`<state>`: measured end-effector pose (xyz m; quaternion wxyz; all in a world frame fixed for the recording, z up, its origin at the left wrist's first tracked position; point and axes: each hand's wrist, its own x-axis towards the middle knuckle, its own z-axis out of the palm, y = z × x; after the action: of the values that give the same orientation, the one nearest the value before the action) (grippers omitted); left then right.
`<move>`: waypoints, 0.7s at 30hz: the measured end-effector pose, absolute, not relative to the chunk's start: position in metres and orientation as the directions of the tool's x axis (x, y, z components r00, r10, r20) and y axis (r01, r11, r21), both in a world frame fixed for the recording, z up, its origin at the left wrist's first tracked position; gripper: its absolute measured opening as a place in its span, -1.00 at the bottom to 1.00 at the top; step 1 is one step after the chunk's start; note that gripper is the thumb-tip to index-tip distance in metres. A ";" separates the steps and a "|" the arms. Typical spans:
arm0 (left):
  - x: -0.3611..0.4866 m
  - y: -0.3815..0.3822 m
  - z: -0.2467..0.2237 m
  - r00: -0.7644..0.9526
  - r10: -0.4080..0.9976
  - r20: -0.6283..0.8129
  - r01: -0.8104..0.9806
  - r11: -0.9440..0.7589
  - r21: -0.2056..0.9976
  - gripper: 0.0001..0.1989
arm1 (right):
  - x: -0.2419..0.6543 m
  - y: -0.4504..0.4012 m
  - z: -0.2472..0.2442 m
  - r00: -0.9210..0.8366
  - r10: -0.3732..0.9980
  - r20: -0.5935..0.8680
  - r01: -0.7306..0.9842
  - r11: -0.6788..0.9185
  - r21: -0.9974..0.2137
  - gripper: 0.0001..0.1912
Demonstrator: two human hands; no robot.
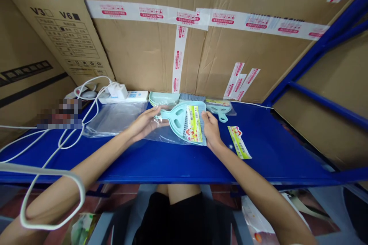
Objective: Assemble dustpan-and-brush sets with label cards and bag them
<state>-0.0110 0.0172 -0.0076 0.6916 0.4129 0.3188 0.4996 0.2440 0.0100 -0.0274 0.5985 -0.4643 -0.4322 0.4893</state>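
Observation:
A light teal dustpan [176,111] with a grey-bristled brush and a yellow-green label card [194,124] lying over it is held up above the blue table. My right hand [212,128] grips the dustpan's right edge, thumb on top. At the handle end, my left hand [148,124] is closed on a clear plastic bag [161,132], which hangs below the dustpan; how far the bag covers it I cannot tell. Another label card [239,142] lies flat to the right of my right hand.
Behind are stacked teal dustpans [163,98], grey brush bristles [192,97] and a bagged set [220,109]. Clear bags [116,116] lie left, near a white power strip [138,95]. White cables [61,138] loop at left. Cardboard [149,57] walls the back; a blue frame [313,51] stands right.

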 end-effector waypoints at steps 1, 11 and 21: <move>-0.010 0.017 -0.008 0.331 0.943 -0.031 -0.441 0.184 0.879 -0.66 | 0.245 0.010 -0.027 0.153 0.986 0.066 -0.180 0.094 -0.979 -0.43; -0.010 0.017 -0.005 0.269 0.961 -0.064 -0.442 0.183 0.878 -0.66 | 0.248 0.012 -0.026 0.138 0.990 0.033 -0.164 0.055 -0.985 -0.45; -0.018 0.023 -0.005 0.213 0.977 -0.023 -0.488 0.126 0.864 -0.68 | 0.259 0.007 -0.006 -0.233 0.956 0.178 -0.126 0.152 -0.980 -0.44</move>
<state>-0.0181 0.0232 -0.0050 0.6786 0.3818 0.3204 0.5395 0.2585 0.0065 -0.0061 0.5010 -0.3640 -0.5701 0.5399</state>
